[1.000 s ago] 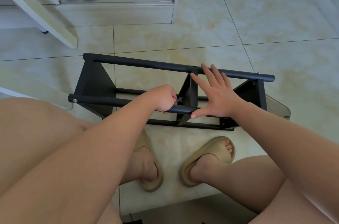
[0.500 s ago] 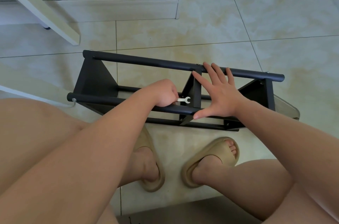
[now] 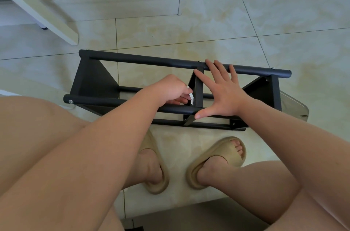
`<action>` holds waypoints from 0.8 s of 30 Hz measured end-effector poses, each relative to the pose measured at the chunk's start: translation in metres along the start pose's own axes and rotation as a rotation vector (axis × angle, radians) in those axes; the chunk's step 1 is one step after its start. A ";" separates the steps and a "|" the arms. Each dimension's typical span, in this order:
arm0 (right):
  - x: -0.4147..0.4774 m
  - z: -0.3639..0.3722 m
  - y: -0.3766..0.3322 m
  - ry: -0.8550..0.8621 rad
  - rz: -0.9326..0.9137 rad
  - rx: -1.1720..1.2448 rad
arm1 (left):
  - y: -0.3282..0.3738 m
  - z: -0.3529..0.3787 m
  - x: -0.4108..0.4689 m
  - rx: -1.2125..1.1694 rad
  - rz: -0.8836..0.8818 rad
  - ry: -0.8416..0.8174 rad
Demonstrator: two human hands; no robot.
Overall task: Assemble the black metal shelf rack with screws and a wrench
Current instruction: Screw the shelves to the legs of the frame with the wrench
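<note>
We see the black metal shelf rack [image 3: 132, 59] with two round rails running left to right across three triangular panels; its middle panel [image 3: 199, 88] is our landmark; just left of it the small pale wrench [image 3: 191, 97] stands nearly upright, pinched in our left hand [image 3: 170, 88]; far left of it a silver screw [image 3: 71, 101] caps the near rail's end.
</note>
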State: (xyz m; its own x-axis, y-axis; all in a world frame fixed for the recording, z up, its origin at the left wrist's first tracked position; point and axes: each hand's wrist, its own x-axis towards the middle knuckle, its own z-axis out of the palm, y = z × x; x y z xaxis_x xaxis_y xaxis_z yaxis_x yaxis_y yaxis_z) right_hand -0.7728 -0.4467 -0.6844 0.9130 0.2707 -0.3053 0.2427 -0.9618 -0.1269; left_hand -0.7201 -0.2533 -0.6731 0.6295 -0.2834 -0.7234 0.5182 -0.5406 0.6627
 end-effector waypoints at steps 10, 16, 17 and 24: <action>0.001 0.000 0.000 -0.008 0.002 -0.001 | 0.001 0.013 0.004 -0.006 0.086 0.149; 0.000 0.000 0.000 0.000 0.000 0.009 | 0.002 0.016 0.003 -0.011 0.075 0.130; 0.000 0.001 0.000 0.000 0.000 0.009 | 0.002 0.015 0.002 0.004 0.076 0.115; 0.001 0.002 0.001 0.004 -0.001 0.003 | 0.004 0.011 -0.002 0.059 0.080 0.108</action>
State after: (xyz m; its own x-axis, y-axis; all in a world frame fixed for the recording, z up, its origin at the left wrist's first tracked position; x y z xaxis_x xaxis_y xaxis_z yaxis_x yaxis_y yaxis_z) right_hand -0.7725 -0.4475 -0.6864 0.9141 0.2713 -0.3013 0.2426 -0.9614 -0.1297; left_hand -0.7258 -0.2633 -0.6711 0.7274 -0.2426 -0.6419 0.4311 -0.5664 0.7024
